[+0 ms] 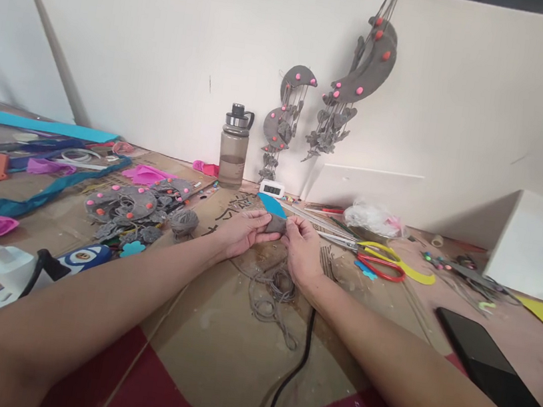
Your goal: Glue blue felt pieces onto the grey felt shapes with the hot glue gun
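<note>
Between my two hands is a small grey felt-like piece (276, 224), pinched at its edges. My left hand (246, 232) grips its left side with thumb and fingers. At its right edge, my right hand (303, 248) pinches it with thumb and fingertips. A blue strip (271, 204) lies just behind the piece. Under and in front of my hands, loose grey cord (281, 289) lies in loops on the cardboard (228, 332). A ball of grey yarn (184, 223) sits to the left. Scissors (379, 259) with red and yellow handles lie to the right.
Grey moon-shaped hangings (365, 75) with pink dots hang on the white wall. A water bottle (233, 151) and small digital clock (272, 189) stand behind. Dotted grey pieces (134, 204) and a glue gun (44, 272) lie left. A black phone (473, 346) lies right; a black cable (297, 362) crosses the front.
</note>
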`<state>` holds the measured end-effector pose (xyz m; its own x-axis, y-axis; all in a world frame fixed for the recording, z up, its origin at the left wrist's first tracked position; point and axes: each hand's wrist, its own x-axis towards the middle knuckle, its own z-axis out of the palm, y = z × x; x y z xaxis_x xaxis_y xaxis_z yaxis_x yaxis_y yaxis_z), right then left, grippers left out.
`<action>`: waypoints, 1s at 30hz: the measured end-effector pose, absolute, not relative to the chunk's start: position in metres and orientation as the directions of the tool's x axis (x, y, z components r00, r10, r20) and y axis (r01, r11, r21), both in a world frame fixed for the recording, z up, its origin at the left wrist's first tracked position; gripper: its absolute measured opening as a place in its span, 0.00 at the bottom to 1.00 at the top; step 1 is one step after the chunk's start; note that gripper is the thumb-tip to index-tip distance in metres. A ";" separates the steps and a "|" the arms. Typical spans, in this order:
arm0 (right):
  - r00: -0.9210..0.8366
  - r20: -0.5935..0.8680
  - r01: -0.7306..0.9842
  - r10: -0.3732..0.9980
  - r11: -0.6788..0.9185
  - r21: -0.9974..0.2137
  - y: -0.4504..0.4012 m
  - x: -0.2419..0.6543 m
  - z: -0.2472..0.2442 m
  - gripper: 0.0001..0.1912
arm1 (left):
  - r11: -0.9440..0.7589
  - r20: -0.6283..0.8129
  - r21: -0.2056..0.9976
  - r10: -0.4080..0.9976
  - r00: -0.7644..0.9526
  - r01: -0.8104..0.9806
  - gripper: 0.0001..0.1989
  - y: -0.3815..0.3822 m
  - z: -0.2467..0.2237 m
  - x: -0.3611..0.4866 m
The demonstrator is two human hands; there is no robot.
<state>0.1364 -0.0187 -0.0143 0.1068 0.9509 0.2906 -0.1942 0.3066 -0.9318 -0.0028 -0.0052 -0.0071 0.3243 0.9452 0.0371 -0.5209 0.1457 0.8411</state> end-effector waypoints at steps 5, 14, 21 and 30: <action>0.108 0.284 -0.205 0.953 0.301 -0.931 -0.017 0.136 -0.016 0.11 | 0.098 0.027 0.838 0.975 0.220 -0.537 0.05 -0.014 -0.006 0.006; 0.062 0.299 -0.214 0.952 0.306 -0.928 -0.021 0.134 -0.014 0.13 | 0.035 0.060 0.860 0.984 0.169 -0.509 0.05 -0.017 -0.004 0.006; 0.079 0.302 -0.191 0.950 0.312 -0.931 -0.019 0.135 -0.015 0.13 | -0.019 0.093 0.904 0.984 0.154 -0.427 0.09 -0.021 -0.003 0.005; 0.104 0.300 -0.151 0.948 0.313 -0.938 -0.020 0.134 -0.014 0.12 | -0.174 0.159 0.952 0.984 -0.079 -0.251 0.12 -0.019 -0.008 0.012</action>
<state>0.1340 -0.0197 -0.0138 0.1040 0.9482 0.3003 -0.1508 0.3135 -0.9376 0.0122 -0.0194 -0.0081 -0.0792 0.9841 0.1591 -0.2506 -0.1741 0.9523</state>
